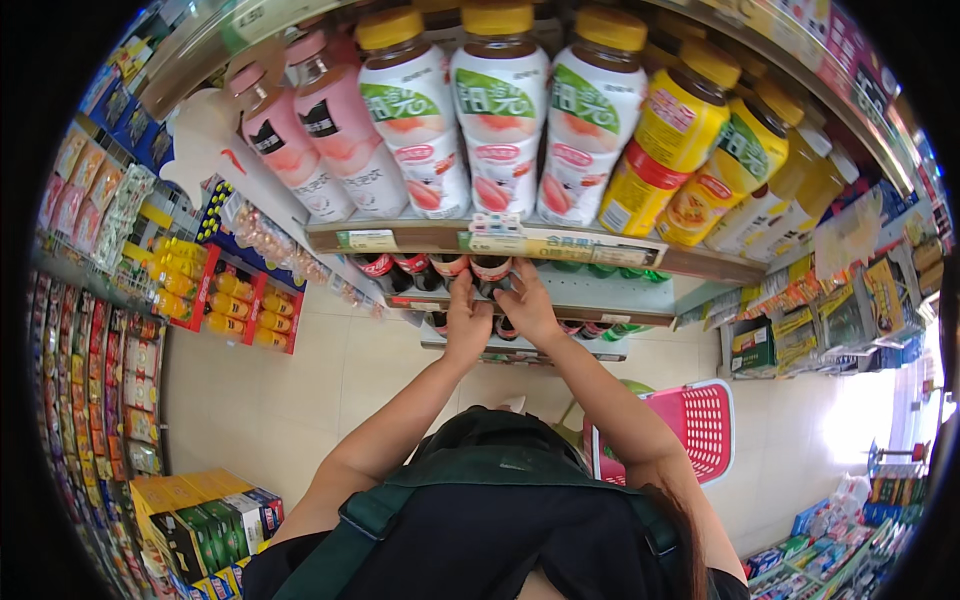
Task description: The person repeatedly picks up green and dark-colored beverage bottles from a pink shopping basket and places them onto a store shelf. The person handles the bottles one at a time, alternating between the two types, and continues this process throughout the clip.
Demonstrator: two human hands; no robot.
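Note:
Both my hands reach into a lower shelf with a row of dark cola bottles. One cola bottle with a red-and-pale label stands upright between them, its top hidden by the shelf above. My left hand is against its left side, fingers pointing up. On the opposite side, my right hand has its thumb near the bottle's base and its fingers beside the label. A similar bottle is just left, partly behind my left fingers.
Juice and tea bottles crowd the upper shelf, whose edge overhangs my hands. A pink plastic basket is at my right. Orange drink packs stand at left, and stacked boxes are lower left.

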